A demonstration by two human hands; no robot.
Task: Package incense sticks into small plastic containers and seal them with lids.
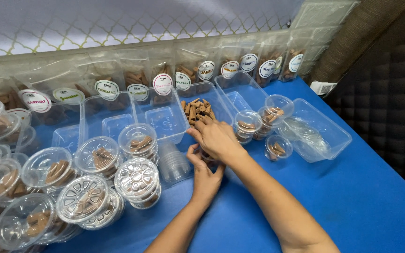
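Observation:
My left hand [205, 174] reaches up from below and cups a small clear cup [208, 157] with brown pieces in it, mostly hidden. My right hand [217, 138] lies palm down right over that cup, fingers together and pointing left; what is under its palm is hidden. Just beyond the fingers stands a clear rectangular tray [212, 96] with a heap of brown incense cones [198, 110]. A stack of empty clear cups [173, 163] lies beside my left hand.
Several lidded round cups of cones [137, 180] crowd the left of the blue table [352, 197]. More filled cups [268, 117] and an empty clear tray [338, 136] sit to the right. Empty trays [106, 117] and labelled pouches [162, 82] line the back wall.

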